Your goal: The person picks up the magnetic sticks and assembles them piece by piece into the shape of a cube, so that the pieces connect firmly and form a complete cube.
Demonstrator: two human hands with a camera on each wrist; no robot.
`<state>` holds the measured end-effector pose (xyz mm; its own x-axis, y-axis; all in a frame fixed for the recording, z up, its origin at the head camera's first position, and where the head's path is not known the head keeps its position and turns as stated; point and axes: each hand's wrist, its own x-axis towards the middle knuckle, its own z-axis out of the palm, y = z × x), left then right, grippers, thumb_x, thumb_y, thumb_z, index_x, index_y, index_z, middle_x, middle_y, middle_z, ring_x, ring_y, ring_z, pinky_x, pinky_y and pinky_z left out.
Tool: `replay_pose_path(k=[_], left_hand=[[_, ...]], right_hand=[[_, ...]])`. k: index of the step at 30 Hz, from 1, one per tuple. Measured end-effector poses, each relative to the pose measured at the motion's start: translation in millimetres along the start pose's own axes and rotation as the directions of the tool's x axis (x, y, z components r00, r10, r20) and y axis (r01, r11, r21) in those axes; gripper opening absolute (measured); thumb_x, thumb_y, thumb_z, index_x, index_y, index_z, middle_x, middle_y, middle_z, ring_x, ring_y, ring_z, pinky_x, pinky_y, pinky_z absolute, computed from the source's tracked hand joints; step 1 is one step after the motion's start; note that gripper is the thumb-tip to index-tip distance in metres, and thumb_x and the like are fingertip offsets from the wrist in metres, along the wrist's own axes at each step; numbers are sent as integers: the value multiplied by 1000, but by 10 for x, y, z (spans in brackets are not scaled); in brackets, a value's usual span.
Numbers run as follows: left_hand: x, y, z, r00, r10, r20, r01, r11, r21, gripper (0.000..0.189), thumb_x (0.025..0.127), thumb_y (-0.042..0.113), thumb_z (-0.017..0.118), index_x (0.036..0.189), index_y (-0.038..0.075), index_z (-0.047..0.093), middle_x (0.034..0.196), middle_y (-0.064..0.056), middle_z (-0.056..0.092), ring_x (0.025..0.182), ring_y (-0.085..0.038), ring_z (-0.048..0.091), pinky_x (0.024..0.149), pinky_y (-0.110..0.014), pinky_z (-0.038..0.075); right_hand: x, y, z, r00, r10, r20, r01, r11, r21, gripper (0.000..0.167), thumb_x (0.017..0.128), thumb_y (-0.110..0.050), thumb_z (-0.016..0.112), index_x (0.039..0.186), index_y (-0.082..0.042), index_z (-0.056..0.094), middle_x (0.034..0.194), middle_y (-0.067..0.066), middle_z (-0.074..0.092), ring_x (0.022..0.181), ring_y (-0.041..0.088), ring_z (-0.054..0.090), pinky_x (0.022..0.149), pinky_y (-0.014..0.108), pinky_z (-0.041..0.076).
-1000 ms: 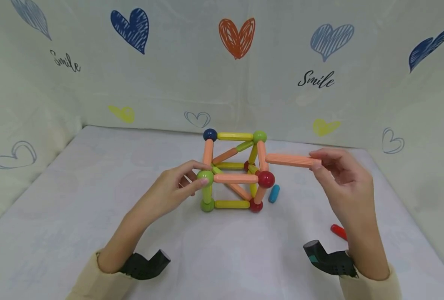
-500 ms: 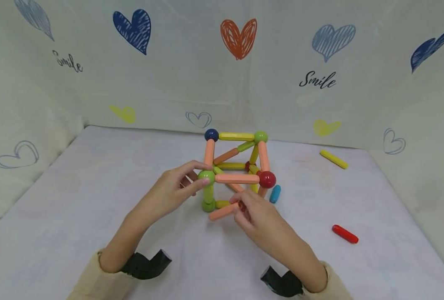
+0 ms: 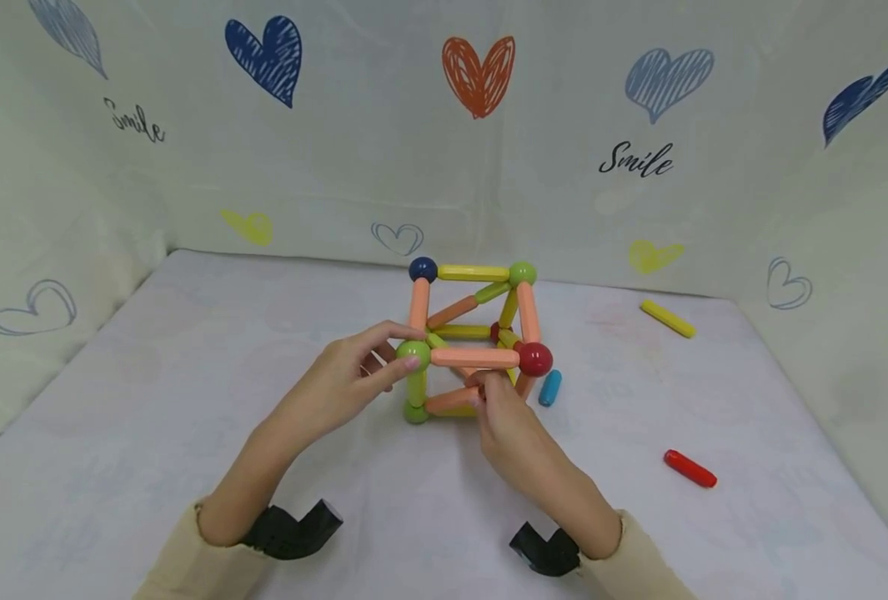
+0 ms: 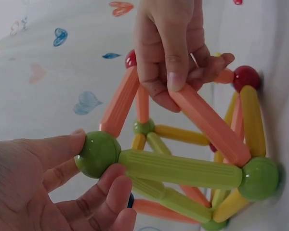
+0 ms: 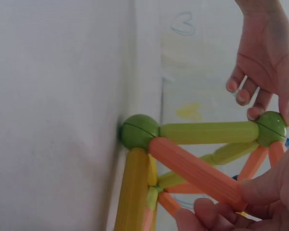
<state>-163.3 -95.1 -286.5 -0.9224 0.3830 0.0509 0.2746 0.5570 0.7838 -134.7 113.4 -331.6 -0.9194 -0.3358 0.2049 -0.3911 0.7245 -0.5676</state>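
A cube-like frame of coloured rods and balls stands on the table. My left hand pinches the green ball at its upper front left corner between thumb and fingers. With my right hand I pinch an orange rod near one end. The rod's other end touches the lower front left green ball, and it slants up across the front face. A light-green rod joins the two left green balls. The upper front right corner is a red ball. My right hand hides the lower front right corner in the head view.
A short blue rod lies just right of the frame. Farther right on the white table are a yellow rod and a red rod. Behind the table hangs a pale cloth printed with hearts.
My right hand has brought the orange rod from the right to the frame's front, then up and inward until its end meets the lower left green ball. My left hand has stayed put.
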Motion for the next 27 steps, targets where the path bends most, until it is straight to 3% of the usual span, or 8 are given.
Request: replay_pose_path(k=[3, 11, 17, 20, 24, 27], left_hand=[[2, -4, 8, 1000, 4, 0, -4, 1000, 1, 31, 91, 27, 60, 121, 20, 56, 87, -6, 61, 66, -14, 57, 60, -30, 46], [2, 2, 19, 1000, 7, -5, -7, 1000, -9, 30, 91, 28, 59, 121, 21, 56, 87, -6, 61, 66, -14, 57, 60, -30, 46], [-4, -1, 30, 1000, 17, -6, -17, 999, -29, 32, 92, 26, 59, 122, 18, 55, 86, -6, 60, 66, -14, 57, 59, -30, 46], [-3, -3, 40, 1000, 26, -11, -26, 999, -34, 32, 92, 26, 58, 122, 18, 55, 86, -5, 60, 65, -14, 57, 58, -30, 45], [-3, -9, 54, 1000, 26, -13, -26, 999, -36, 31, 92, 27, 58, 122, 19, 55, 85, -5, 60, 66, -13, 57, 58, -29, 45], [-2, -13, 57, 1000, 28, -14, -28, 999, -34, 31, 92, 27, 58, 122, 19, 55, 85, -5, 60, 66, -13, 56, 58, -30, 46]], right_hand=[[18, 21, 28, 1000, -7, -1, 8, 1000, 21, 39, 93, 0, 49, 130, -2, 36, 127, 13, 49, 105, 21, 57, 92, 36, 48], [43, 58, 5, 997, 66, -39, -61, 991, 115, 35, 91, -1, 55, 124, -4, 46, 108, 6, 59, 89, 15, 58, 82, 31, 52], [61, 125, 22, 998, 23, -52, -15, 988, 153, 33, 89, -3, 58, 121, -4, 50, 98, 4, 57, 83, 14, 54, 73, 25, 50], [69, 143, 5, 999, 1, -48, 7, 986, 169, 38, 90, -5, 58, 126, -6, 48, 101, 5, 57, 84, 14, 52, 74, 25, 49], [58, 140, -62, 1000, -1, -8, 2, 986, 168, 49, 90, -6, 59, 135, -10, 40, 113, 8, 57, 88, 15, 55, 77, 27, 51], [7, 105, -157, 997, 33, 71, -41, 993, 111, 59, 88, -6, 62, 138, -11, 33, 105, 7, 58, 84, 14, 56, 73, 24, 52]])
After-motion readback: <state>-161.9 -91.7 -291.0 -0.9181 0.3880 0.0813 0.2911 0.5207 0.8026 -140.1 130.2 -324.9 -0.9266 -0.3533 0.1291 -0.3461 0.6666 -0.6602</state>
